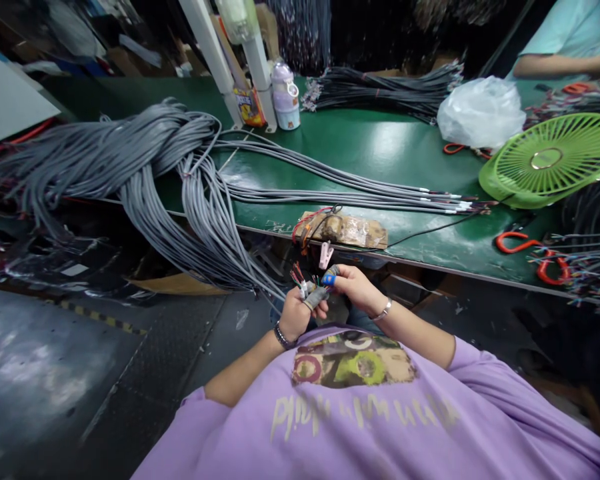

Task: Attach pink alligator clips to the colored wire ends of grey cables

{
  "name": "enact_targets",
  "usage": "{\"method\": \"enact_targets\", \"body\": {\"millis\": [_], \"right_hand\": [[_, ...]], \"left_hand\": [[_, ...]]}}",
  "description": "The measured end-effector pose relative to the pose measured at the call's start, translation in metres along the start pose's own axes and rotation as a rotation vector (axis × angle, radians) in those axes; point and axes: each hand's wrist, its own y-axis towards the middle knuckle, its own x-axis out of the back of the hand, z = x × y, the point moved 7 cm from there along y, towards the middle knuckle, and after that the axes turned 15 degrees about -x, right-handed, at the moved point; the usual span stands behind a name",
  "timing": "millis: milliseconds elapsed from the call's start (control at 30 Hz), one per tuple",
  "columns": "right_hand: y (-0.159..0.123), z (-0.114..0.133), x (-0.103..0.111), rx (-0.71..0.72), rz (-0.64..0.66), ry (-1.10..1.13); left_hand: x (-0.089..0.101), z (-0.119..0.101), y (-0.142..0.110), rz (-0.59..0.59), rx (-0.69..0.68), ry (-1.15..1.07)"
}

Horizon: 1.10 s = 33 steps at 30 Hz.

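In front of my waist, my left hand [300,313] is closed around the ends of several grey cables [267,283]; a finger on it wears a grey wrap. Thin red and dark wires [297,273] fan out of white-banded cable ends above that hand. Close beside it, my right hand [357,288] is closed in a pinch on the thin wires, with blue and grey wraps on its fingertips. The exact wires between those fingers are too small to tell. Just above both hands, a pink clip [325,255] hangs at the bench edge.
A thick grey cable bundle [165,143] drapes over the green bench [380,147] on the left. A taped cardboard piece [355,230] lies at the edge. Right are a green fan [547,160], red-handled scissors [515,243] and a plastic bag [481,112]. A bottle [285,97] stands behind.
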Motion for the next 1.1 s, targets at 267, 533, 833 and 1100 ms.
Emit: {"method": "enact_targets", "body": {"millis": [267, 533, 833, 1100], "right_hand": [[-0.003, -0.002, -0.009, -0.063, 0.098, -0.017], [0.016, -0.010, 0.007, -0.115, -0.075, 0.343], [0.037, 0.008, -0.007, -0.157, 0.190, 0.468], [0.045, 0.009, -0.014, -0.110, 0.192, 0.576]], "left_hand": [[-0.002, 0.001, 0.000, 0.030, 0.004, 0.028], [0.001, -0.004, 0.000, -0.038, -0.012, -0.048], [-0.005, -0.016, 0.016, -0.127, -0.001, -0.190], [-0.008, -0.005, 0.023, -0.149, 0.063, -0.191]]}}
